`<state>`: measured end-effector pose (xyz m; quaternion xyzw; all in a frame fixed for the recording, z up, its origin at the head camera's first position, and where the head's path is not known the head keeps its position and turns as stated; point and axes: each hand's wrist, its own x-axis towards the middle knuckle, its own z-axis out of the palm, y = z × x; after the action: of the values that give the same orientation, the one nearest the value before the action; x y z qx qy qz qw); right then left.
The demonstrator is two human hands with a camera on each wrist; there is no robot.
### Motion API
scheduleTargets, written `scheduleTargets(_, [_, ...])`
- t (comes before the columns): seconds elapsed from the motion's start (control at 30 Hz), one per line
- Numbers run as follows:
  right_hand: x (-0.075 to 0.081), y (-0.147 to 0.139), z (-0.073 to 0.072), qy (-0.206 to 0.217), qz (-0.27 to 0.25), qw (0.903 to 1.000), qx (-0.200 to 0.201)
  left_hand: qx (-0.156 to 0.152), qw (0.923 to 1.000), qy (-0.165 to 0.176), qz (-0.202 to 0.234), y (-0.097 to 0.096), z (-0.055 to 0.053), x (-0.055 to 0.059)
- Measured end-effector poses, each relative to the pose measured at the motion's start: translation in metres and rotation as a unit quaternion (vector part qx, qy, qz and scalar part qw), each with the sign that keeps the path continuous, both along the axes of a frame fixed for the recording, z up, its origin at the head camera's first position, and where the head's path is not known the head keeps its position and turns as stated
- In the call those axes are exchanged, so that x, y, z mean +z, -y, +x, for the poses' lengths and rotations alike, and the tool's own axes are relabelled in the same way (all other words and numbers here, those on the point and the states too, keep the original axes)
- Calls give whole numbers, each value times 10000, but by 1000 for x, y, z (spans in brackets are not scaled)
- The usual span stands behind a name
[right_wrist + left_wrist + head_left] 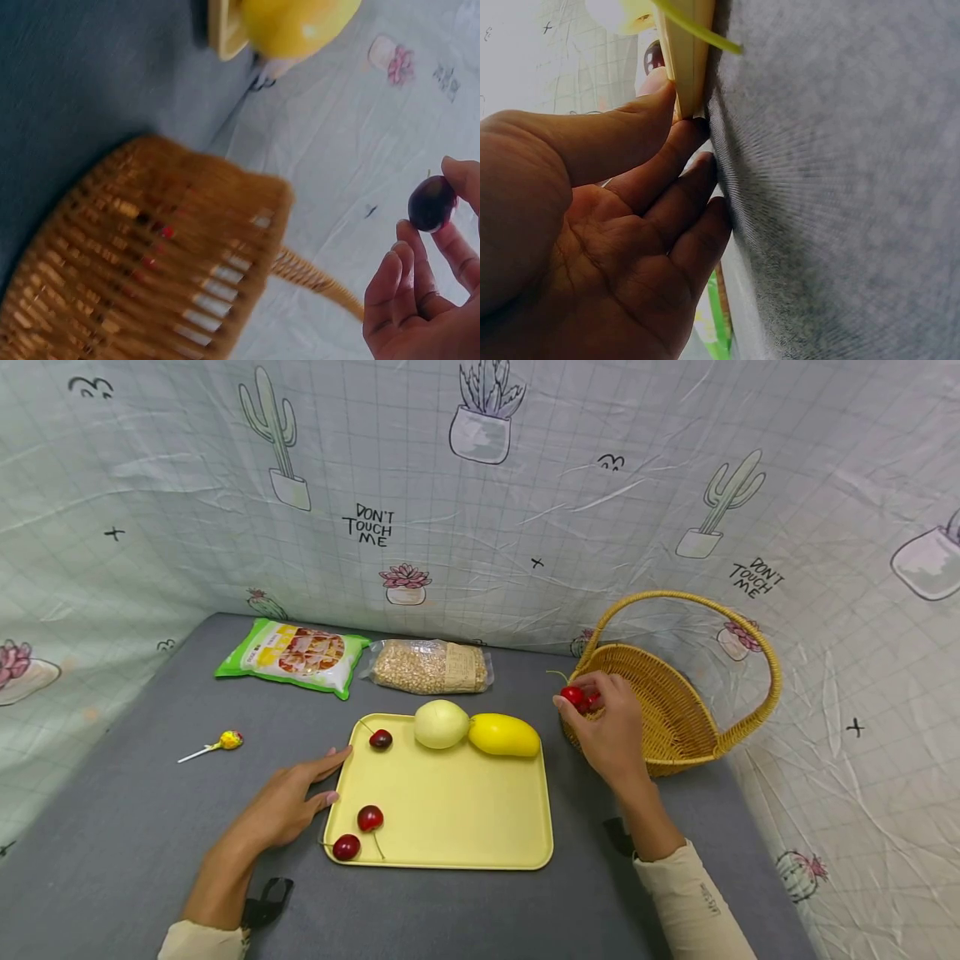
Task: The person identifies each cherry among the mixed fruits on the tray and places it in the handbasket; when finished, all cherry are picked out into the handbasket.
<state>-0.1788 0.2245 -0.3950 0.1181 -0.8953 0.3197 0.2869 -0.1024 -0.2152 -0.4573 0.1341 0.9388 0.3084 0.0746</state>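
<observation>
In the head view my right hand [611, 722] pinches a red cherry [573, 695] with a thin stem at the left rim of the wicker basket [660, 710]. In the right wrist view the cherry [433, 203] looks dark between thumb and fingertips. My left hand [288, 806] touches the left edge of the yellow tray [450, 827], fingers mostly extended, thumb against the rim. On the tray lie one cherry [380, 739] at the upper left and two more, a cherry [370, 817] and a cherry [346, 847], at the lower left.
A pale green round fruit [441, 724] and a yellow mango-like fruit [505, 735] lie along the tray's far side. Behind are a green-edged food bag [296, 656] and a clear bag of grains [429, 667]. A lollipop [228, 740] lies left. The basket's tall handle [678, 595] arches above it.
</observation>
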Motion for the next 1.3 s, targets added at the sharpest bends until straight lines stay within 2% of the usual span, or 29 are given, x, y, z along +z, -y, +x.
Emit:
scheduleTargets(0.3, [-4,-29,-14,42,-214,9992,-329,-40,9999,-128,105,1,1,-2])
scheduleTargets(0.47, [-10,-48,-23,289,-311,9968,-672,-60,9998,-143,118,2,1,-3])
scheduleTargets(0.7, [-15,-66,-33,925,-181,9890,-1137,-60,9998,-170,55,2,0,-3])
scheduleTargets(0.83, [-18,-73,-38,1272,-37,9841,-1242,-49,9998,-190,73,2,0,-3])
scheduleTargets(1.07, [-24,-81,-46,1983,74,9738,-1108,-34,9998,-157,105,2,1,-3])
scheduleTargets(1.3, [-24,-85,-52,3027,293,9493,-802,-36,9999,-83,112,2,0,-3])
